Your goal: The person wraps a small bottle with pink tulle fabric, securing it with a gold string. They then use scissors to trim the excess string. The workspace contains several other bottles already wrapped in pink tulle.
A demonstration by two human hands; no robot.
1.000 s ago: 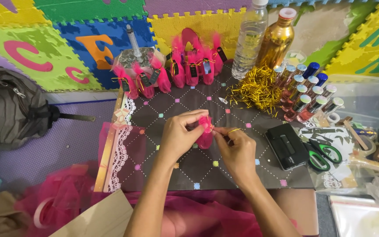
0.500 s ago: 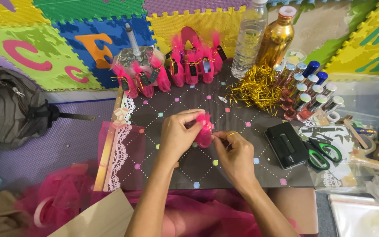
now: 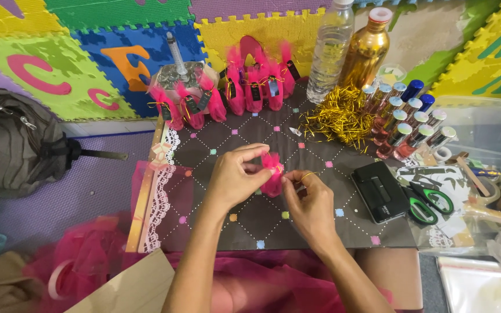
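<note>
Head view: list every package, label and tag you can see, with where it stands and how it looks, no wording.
Small dark tags: hang on the finished pink pouches at the board's far edge; rectangular.
Clear plastic bottle: upright behind the gold tinsel; its label is see-through.
Gold bottle: right of the clear one; shiny, pale cap.
Empty clear bags: bottom right corner, flat.

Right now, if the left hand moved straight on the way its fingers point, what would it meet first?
The left hand points right, already pinching the pink tulle bundle. Just beyond that lie the right hand fingertips and the gold wire.
</note>
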